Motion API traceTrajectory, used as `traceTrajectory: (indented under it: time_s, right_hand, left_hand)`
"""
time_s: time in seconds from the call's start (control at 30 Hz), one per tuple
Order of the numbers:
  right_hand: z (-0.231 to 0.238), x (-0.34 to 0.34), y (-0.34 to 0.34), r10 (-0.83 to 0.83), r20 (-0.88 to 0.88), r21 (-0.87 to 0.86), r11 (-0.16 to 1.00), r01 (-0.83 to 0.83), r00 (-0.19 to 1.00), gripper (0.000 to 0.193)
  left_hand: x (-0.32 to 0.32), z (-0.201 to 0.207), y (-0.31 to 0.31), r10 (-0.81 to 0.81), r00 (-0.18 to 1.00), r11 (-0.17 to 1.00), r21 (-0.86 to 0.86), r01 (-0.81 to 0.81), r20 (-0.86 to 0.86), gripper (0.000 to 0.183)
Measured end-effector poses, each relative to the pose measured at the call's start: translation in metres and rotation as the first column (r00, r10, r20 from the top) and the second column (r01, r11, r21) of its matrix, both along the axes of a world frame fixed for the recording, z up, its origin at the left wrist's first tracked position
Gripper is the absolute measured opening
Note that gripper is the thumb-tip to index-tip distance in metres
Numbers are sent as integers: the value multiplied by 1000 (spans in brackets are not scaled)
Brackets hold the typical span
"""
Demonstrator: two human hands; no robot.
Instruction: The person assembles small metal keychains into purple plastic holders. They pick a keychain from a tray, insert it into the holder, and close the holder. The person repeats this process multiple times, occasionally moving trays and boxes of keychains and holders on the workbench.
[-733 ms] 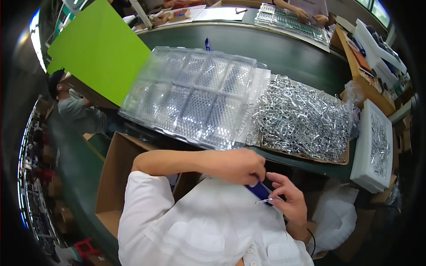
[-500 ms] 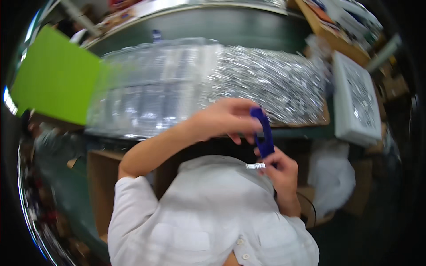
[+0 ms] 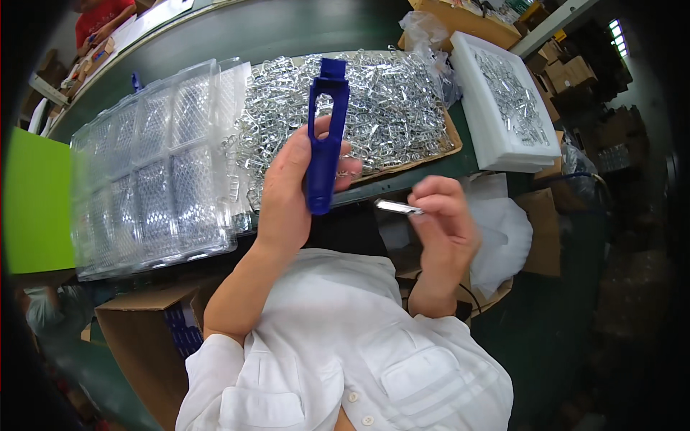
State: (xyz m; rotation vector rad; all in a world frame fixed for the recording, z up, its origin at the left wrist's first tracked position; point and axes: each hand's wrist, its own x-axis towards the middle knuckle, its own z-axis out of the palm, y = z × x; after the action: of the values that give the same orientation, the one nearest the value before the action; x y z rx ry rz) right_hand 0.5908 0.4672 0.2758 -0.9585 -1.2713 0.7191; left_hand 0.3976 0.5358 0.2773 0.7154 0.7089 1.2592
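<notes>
My left hand grips a dark blue plastic handle, held upright with its long slotted opening toward the top. Its thumb lies along one side and its fingers wrap behind. To the right, my right hand pinches a small, shiny metal strip between thumb and fingertips, apart from the handle. Beyond both hands spreads a heap of small bent metal pieces on a cardboard sheet.
Left of the heap lies a clear plastic compartment tray, beside a bright green panel. A white foam tray with more metal pieces stands at right. Below left, an open cardboard box holds blue parts. Another person sits far left.
The blue handle has passed from between both hands into my left hand, now upright. My right hand has drawn away with the metal strip. The view has turned to the right.
</notes>
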Motion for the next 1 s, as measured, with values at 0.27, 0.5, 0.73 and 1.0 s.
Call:
traceTrajectory:
  time_s: [0.27,0.5,0.73,1.0]
  right_hand:
    - [42,-27,22,-34,394,-21,999,46,918,15]
    - [27,-38,35,-176,708,132,984,117,684,17]
    - [26,-48,41,-179,797,145,984,104,577,15]
    - [9,-40,47,-80,806,98,995,1,586,26]
  left_hand:
    - [-24,-29,-36,-275,957,961,-47,272,-92,62]
    - [-36,-36,-42,-377,925,924,-90,372,-45,49]
    - [-42,-45,-46,-340,928,940,-97,328,-151,43]
    - [-36,-46,-45,-253,852,954,28,298,-459,31]
